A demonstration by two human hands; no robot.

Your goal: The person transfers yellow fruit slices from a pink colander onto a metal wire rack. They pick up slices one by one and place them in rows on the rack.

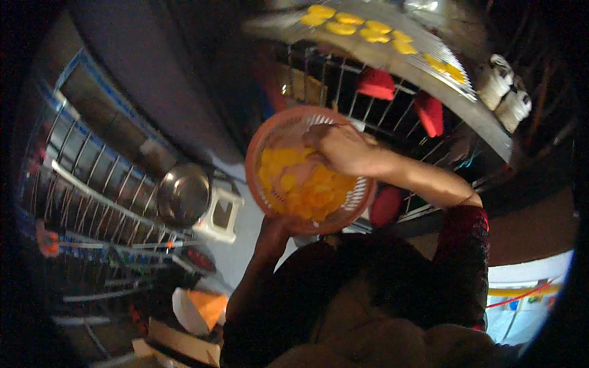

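A round reddish-brown plastic basket [253, 172] with slotted sides is before me, tilted, with many yellow and orange flat pieces [322, 193] in it. My left hand [280, 225] grips its near rim from below. Over the far right part of the basket is my right hand [343, 149], its fingers bent down at the pieces; blur hides whether they pinch one. Beyond the basket, more yellow slices [340, 27] lie in rows, several of them in pairs, on a ridged metal surface [441, 55].
A metal bowl [184, 195] stands by a white plastic stool [225, 216] at left, next to a wire rack [101, 161]. Red objects [377, 84] show at the dark rack under the metal surface. Two whitish bags [513, 106] stand at its right end. Cardboard [184, 340] lies lower left.
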